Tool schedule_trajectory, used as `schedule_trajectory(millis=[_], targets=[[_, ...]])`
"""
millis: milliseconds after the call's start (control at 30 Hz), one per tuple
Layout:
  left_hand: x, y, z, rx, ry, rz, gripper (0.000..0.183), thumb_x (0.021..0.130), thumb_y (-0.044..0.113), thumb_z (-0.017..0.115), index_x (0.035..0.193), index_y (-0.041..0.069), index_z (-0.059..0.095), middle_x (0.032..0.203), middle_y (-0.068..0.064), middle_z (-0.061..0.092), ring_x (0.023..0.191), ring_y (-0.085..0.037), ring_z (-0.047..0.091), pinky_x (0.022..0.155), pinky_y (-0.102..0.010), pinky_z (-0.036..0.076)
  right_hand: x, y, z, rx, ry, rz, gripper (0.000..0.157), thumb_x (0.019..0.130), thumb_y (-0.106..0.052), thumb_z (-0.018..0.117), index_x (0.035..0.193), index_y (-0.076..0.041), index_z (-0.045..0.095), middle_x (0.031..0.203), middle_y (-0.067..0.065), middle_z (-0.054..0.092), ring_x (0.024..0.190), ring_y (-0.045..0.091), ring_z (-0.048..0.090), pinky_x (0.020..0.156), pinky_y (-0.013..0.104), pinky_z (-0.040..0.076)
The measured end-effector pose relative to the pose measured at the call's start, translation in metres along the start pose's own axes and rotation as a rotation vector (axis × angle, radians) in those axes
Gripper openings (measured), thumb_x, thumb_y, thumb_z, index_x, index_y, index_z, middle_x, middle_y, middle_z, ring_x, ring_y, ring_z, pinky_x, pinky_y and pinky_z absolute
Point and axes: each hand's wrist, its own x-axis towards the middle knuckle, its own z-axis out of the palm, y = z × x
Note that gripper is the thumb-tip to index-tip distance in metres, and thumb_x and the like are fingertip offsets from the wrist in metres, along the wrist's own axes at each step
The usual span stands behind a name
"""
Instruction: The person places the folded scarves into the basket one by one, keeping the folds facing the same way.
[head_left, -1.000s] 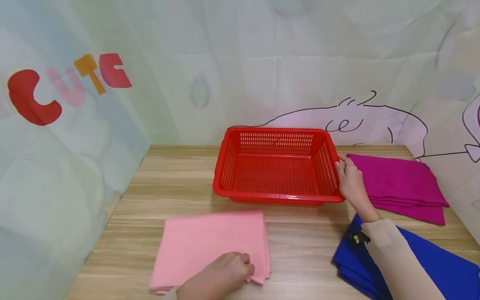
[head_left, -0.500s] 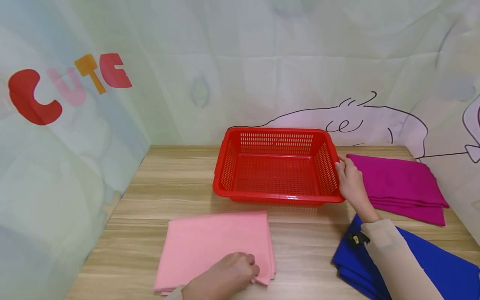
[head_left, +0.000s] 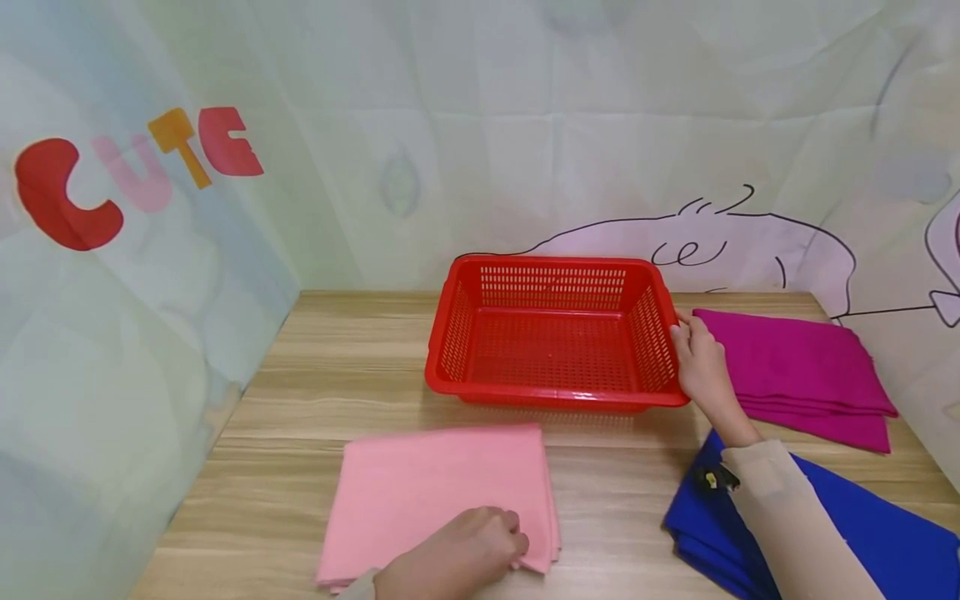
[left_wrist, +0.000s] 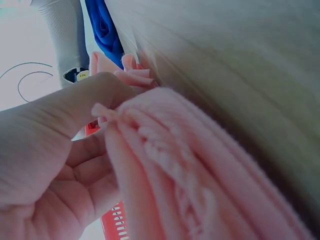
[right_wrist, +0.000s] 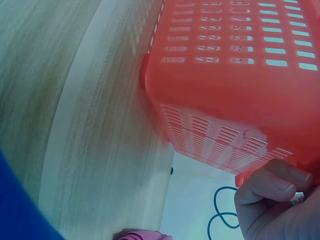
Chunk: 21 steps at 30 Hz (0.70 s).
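Note:
A folded pink cloth (head_left: 431, 487) lies flat at the front of the table, left of the middle. My left hand (head_left: 463, 552) pinches its near right part. In the left wrist view, the layered edges of the pink cloth (left_wrist: 195, 160) run between thumb and fingers of the left hand (left_wrist: 55, 165). Behind it stands a red plastic basket (head_left: 558, 396) with slotted walls and nothing inside. My right hand (head_left: 703, 367) grips the basket's right rim. The right wrist view shows the basket's slotted outer walls (right_wrist: 225, 90), with curled fingers (right_wrist: 272, 185) at the rim.
A folded magenta cloth (head_left: 795, 358) lies right of the basket. In the front right, a folded blue cloth (head_left: 870, 533) lies partly under the right forearm (head_left: 798, 517) in this view. A printed backdrop (head_left: 420, 150) encloses the wooden table (head_left: 337, 350).
My left hand and the pink cloth have slid a short way to the right together. The right hand and the basket have stayed in place.

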Motion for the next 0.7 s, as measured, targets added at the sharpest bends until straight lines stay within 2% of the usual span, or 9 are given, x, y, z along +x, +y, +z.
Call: schedule_trajectory(millis=[133, 500, 700], targets=[[0.0009, 0.0004, 0.001, -0.001, -0.002, 0.002, 0.02, 0.071, 0.008, 0.083, 0.077, 0.023, 0.069, 0.065, 0.011, 0.051, 0.06, -0.001, 0.046, 0.057, -0.011, 0.04, 0.0005, 0.0, 0.0005, 0.004, -0.006, -0.006, 0.046, 0.11, -0.018, 0.035, 0.142, 0.014, 0.039, 0.116, 0.039, 0.059, 0.094, 0.046, 0.065, 0.076, 0.056, 0.056], [0.0056, 0.0022, 0.0027, 0.023, 0.018, 0.032, 0.019, 0.072, 0.009, 0.082, 0.076, 0.024, 0.07, 0.065, 0.011, 0.052, 0.06, -0.001, 0.047, 0.058, -0.011, 0.041, 0.0, -0.003, -0.0007, -0.009, -0.006, -0.005, 0.046, 0.109, -0.017, 0.036, 0.142, 0.015, 0.039, 0.115, 0.04, 0.059, 0.096, 0.048, 0.063, 0.079, 0.059, 0.053], [0.0083, 0.0035, 0.0035, -0.04, 0.003, 0.031, 0.018, 0.074, 0.007, 0.081, 0.078, 0.024, 0.073, 0.066, 0.012, 0.053, 0.059, 0.001, 0.045, 0.057, -0.009, 0.038, -0.0009, -0.0027, -0.0005, -0.011, 0.007, -0.008, 0.045, 0.11, -0.017, 0.035, 0.142, 0.014, 0.04, 0.114, 0.039, 0.06, 0.095, 0.048, 0.064, 0.08, 0.06, 0.053]])
